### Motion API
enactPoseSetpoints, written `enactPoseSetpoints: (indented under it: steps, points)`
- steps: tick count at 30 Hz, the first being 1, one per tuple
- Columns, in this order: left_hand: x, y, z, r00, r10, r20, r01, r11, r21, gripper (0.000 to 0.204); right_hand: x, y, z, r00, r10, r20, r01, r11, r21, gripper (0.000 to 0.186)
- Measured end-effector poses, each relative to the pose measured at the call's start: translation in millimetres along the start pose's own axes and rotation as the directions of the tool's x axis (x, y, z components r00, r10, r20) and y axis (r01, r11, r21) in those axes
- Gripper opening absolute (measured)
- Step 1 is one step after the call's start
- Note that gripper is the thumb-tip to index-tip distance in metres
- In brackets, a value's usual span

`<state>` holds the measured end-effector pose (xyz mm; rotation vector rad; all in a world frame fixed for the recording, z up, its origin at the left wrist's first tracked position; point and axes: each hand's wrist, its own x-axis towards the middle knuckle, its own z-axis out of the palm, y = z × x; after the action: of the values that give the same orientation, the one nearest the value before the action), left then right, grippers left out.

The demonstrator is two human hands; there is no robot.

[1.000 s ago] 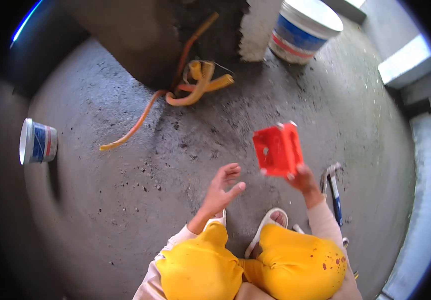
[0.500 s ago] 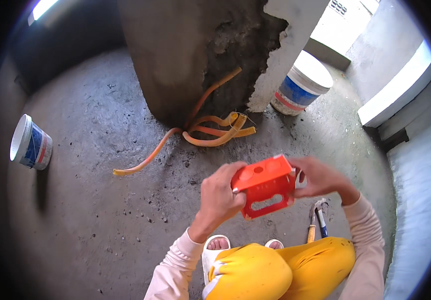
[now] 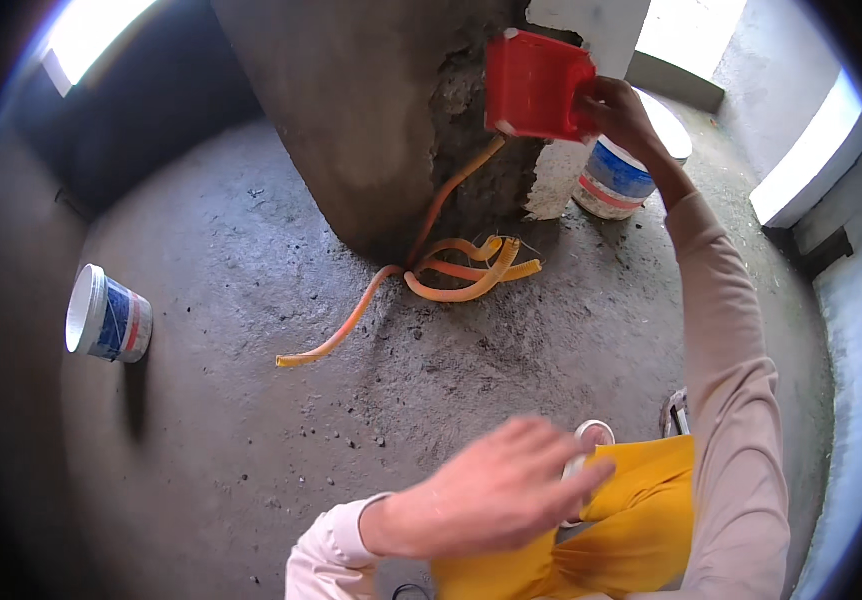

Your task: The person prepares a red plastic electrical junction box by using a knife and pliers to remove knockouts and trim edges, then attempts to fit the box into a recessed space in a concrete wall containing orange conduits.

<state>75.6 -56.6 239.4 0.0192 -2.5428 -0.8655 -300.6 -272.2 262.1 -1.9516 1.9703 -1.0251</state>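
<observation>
The red box (image 3: 536, 86) is being gripped by the right hand (image 3: 619, 112) in front of the pillar (image 3: 351, 110). Well apart, the blurred left hand (image 3: 496, 490) is being held above the yellow trousers (image 3: 631, 515), fingers (image 3: 541, 440) apparently spread.

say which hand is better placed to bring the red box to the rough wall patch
Probably the right hand: it grips the red box by one side, raised in front of the rough wall patch. The left hand, blurred, is low near the yellow trousers, away from the box.
</observation>
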Motion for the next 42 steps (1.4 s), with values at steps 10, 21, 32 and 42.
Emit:
enactPoseSetpoints:
  steps: [10,21,32,42]
  points:
    - [59,23,2,0.812,-0.425,0.4,0.324,0.898,0.298,0.039,79,68,76,0.92,-0.102,-0.379,0.042,0.986,-0.161,0.03]
    - [82,-2,31,0.651,-0.677,0.343,0.601,0.736,0.312,0.036,106,87,118,0.884,-0.107,-0.455,0.067,0.992,-0.104,0.028]
    - [55,-53,71,0.642,-0.69,0.333,0.491,0.704,0.513,0.042,91,95,103,0.738,-0.281,-0.614,0.309,0.949,-0.063,0.02]
    - [60,-42,68,0.634,-0.681,0.368,0.49,0.721,0.49,0.046,83,89,95,0.76,-0.299,-0.577,0.34,0.94,-0.038,0.046]
